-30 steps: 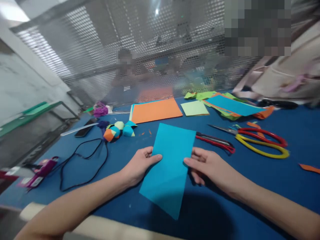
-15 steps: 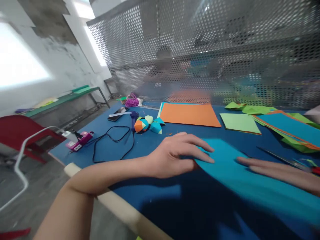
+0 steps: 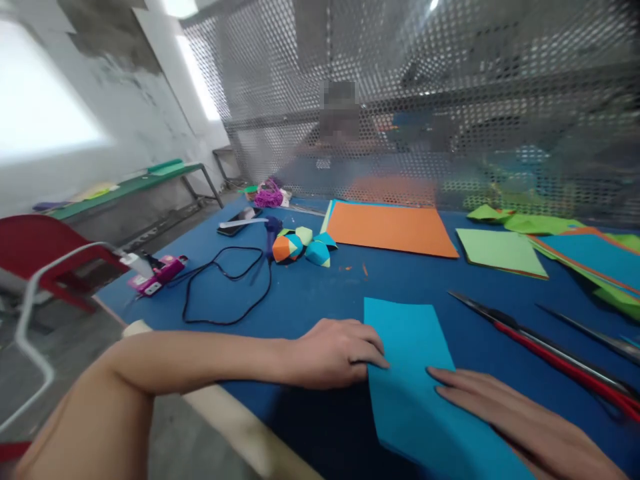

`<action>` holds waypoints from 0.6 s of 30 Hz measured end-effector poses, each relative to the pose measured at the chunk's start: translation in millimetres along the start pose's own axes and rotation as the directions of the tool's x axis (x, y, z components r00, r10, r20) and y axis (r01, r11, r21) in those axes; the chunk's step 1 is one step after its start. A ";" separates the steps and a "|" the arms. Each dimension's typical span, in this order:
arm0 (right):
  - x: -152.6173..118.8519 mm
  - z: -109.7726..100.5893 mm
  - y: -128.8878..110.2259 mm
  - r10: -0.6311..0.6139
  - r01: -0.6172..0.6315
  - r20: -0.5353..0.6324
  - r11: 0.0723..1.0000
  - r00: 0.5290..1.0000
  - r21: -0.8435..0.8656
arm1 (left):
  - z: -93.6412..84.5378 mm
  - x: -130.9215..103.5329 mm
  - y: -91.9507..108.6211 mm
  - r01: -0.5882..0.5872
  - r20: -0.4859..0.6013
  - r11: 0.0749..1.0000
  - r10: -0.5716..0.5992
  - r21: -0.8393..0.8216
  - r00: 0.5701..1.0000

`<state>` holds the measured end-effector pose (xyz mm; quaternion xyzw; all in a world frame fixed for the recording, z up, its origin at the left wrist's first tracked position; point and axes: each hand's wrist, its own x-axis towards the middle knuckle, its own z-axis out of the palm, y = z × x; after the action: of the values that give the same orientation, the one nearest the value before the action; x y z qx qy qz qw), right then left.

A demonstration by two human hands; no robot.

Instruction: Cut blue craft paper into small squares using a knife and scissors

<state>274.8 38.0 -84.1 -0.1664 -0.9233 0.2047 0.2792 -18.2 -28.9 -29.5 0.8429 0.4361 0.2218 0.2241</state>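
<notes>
Looks like a craft workroom here: a stack of orange-topped paper sheets point(image 3: 393, 230) and a dark purple glue gun point(image 3: 273, 233) on the blue tabletop point(image 3: 310, 300), perforated grey metal screen point(image 3: 410, 80) behind, patchy white plaster wall point(image 3: 125, 93), bare grey concrete floor point(image 3: 177, 443) below!

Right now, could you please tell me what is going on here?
A person's left hand touches the left edge of a blue rectangular paper sheet on the dark blue tabletop; the right hand lies along its right side. A slim red-and-black tool lies to the right, and an orange paper sheet farther back.
</notes>
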 end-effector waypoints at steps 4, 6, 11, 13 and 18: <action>4.7 -3.8 -8.7 0.084 -0.081 -0.028 0.993 0.996 0.088 | -8.7 -0.9 9.3 0.054 -0.002 0.990 -0.055 -0.131 0.998; 6.4 -5.2 -13.0 0.150 -0.142 -0.064 0.983 0.987 0.112 | -12.6 0.8 12.6 0.123 -0.042 0.951 -0.140 -0.284 0.989; 7.8 -9.6 -24.6 0.181 -0.161 -0.206 0.980 0.962 0.114 | -14.9 9.0 17.5 0.286 -0.198 0.635 -0.580 -0.717 0.790; 10.4 -11.8 -30.2 0.149 -0.130 -0.256 0.987 0.955 0.091 | -13.2 12.8 21.5 0.259 -0.108 0.389 -0.709 -0.884 0.697; 20.3 -14.8 -38.4 -0.016 0.014 -0.235 1.000 0.972 -0.013 | -4.0 15.5 39.1 0.334 0.352 -0.124 -0.474 -0.934 0.807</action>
<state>260.0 17.7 -45.6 -0.1840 -0.8861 0.1764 0.3872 12.5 -35.5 -1.1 0.2579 0.4053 0.4192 0.7704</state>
